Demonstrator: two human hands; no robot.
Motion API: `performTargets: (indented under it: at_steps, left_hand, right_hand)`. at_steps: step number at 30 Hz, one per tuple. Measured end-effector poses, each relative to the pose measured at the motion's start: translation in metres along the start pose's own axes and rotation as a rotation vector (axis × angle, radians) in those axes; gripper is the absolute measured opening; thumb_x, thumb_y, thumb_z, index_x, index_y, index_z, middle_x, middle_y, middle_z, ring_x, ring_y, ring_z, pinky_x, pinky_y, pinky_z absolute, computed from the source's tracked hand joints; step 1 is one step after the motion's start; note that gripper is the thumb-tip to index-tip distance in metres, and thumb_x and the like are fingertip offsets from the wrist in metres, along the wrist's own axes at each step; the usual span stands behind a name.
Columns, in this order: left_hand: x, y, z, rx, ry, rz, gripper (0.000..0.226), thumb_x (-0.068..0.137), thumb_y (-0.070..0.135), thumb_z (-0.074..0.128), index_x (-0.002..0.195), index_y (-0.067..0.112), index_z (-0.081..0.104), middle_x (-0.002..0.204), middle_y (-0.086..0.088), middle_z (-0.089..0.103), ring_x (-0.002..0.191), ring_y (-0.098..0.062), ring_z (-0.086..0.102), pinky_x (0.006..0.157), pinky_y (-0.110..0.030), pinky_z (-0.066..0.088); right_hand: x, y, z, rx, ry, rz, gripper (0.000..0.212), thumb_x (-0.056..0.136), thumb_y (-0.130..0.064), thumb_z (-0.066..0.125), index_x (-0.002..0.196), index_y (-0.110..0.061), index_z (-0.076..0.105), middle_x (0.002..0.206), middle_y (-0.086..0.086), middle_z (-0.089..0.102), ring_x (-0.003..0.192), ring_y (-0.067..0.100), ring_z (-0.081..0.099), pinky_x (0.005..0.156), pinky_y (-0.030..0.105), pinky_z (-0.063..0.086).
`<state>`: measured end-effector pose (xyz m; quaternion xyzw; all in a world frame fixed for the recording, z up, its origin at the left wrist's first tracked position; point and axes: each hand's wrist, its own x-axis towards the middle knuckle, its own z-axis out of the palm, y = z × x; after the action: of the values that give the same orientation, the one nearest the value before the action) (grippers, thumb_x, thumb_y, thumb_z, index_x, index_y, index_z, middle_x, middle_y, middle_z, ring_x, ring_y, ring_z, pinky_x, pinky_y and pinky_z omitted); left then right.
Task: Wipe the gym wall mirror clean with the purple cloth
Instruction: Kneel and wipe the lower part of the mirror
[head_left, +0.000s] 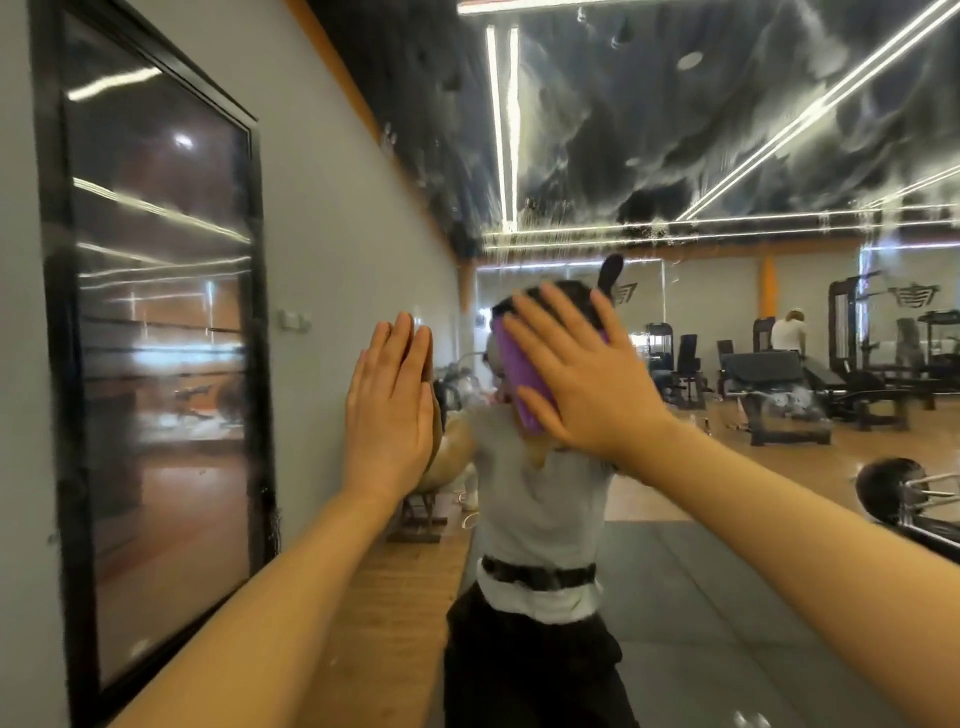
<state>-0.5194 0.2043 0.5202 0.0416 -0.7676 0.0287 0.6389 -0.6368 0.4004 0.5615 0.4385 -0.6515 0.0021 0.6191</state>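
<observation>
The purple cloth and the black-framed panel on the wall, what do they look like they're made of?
Purple cloth: soft matte fabric, likely microfibre; it folds flat under the right hand. Black-framed panel: glossy glass or acrylic, since it reflects ceiling lights; the frame looks like painted metal or plastic.

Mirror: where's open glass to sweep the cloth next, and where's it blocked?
Open: mirror above right hand, foamy; also right of it. Blocked left: left hand flat at the edge by grey wall. Purple cloth sits under the right palm.
</observation>
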Motion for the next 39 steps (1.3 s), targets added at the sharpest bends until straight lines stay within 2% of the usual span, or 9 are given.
performTargets:
  at_steps: [5,9,12,17,22,26,29,34,39]
  left_hand:
    - [-0.001,-0.001,0.0,-0.011,-0.007,0.004,0.058,0.101,0.008,0.048,0.154,0.011,0.024,0.161,0.002,0.011,0.15,-0.013,0.003,0.119,-0.018,-0.012]
    - [-0.001,0.0,0.0,-0.023,-0.035,-0.008,0.055,0.103,0.01,0.046,0.154,0.009,0.026,0.164,-0.005,0.017,0.152,-0.019,0.007,0.123,-0.034,0.001]
    - [-0.001,0.0,0.001,-0.03,-0.033,-0.008,0.054,0.103,0.01,0.046,0.154,0.009,0.027,0.164,-0.006,0.018,0.152,-0.021,0.008,0.124,-0.041,0.007]
    - [-0.002,-0.002,0.003,-0.016,-0.029,-0.005,0.055,0.102,0.024,0.031,0.155,0.01,0.026,0.164,-0.004,0.016,0.152,-0.017,0.006,0.123,-0.038,0.005]
    - [-0.002,-0.001,0.003,-0.022,-0.03,-0.008,0.055,0.102,0.025,0.029,0.154,0.01,0.026,0.164,-0.004,0.017,0.153,-0.02,0.008,0.123,-0.039,0.006]
    - [-0.002,0.001,0.003,-0.022,-0.022,-0.021,0.054,0.1,0.014,0.042,0.153,0.006,0.03,0.163,-0.008,0.02,0.152,-0.025,0.013,0.122,-0.046,0.011]
    - [-0.002,0.001,0.004,-0.005,-0.018,-0.02,0.055,0.101,0.01,0.046,0.153,0.006,0.029,0.163,-0.009,0.02,0.152,-0.026,0.013,0.123,-0.046,0.011]
    - [-0.001,0.002,0.004,0.0,-0.028,-0.029,0.056,0.101,0.007,0.049,0.153,0.004,0.029,0.162,-0.009,0.021,0.151,-0.026,0.014,0.122,-0.046,0.012]
    - [-0.001,0.0,0.001,0.019,-0.039,0.004,0.056,0.101,0.007,0.049,0.152,0.002,0.029,0.162,-0.01,0.021,0.151,-0.027,0.015,0.121,-0.049,0.014]
  right_hand:
    - [0.01,-0.011,0.0,0.035,0.042,0.217,0.07,0.098,-0.048,0.035,0.156,-0.01,0.03,0.164,0.012,0.024,0.152,0.034,0.016,0.121,0.057,0.008]
    - [-0.048,-0.043,0.013,0.024,0.002,0.084,0.07,0.098,-0.049,0.036,0.156,-0.011,0.03,0.164,0.011,0.022,0.152,0.032,0.016,0.122,0.055,0.006]
    - [-0.046,-0.019,0.009,-0.05,-0.034,0.012,0.071,0.098,-0.051,0.033,0.157,-0.012,0.028,0.164,0.01,0.021,0.152,0.031,0.016,0.121,0.057,0.011]
    - [0.009,0.032,-0.01,-0.03,-0.031,0.243,0.071,0.1,-0.05,0.03,0.159,-0.012,0.019,0.166,0.01,0.016,0.154,0.032,0.01,0.122,0.055,0.007]
    - [-0.015,0.001,0.001,0.035,0.046,0.371,0.072,0.099,-0.048,0.032,0.158,-0.007,0.022,0.165,0.012,0.017,0.154,0.031,0.011,0.122,0.054,0.007]
    - [-0.071,-0.034,0.015,0.012,0.006,0.257,0.072,0.099,-0.048,0.037,0.158,-0.008,0.023,0.165,0.011,0.016,0.153,0.031,0.012,0.121,0.056,0.01]
    - [-0.066,-0.02,0.013,-0.032,-0.021,0.189,0.071,0.1,-0.051,0.031,0.157,-0.01,0.023,0.164,0.012,0.021,0.153,0.031,0.014,0.121,0.055,0.008]
    - [-0.001,0.03,-0.009,-0.055,-0.034,0.275,0.071,0.1,-0.052,0.028,0.158,-0.012,0.023,0.166,0.01,0.018,0.153,0.033,0.011,0.121,0.058,0.007]
    - [0.007,0.046,-0.011,-0.043,-0.039,0.307,0.072,0.101,-0.053,0.023,0.16,-0.01,0.016,0.167,0.009,0.011,0.154,0.03,0.004,0.123,0.056,0.003]
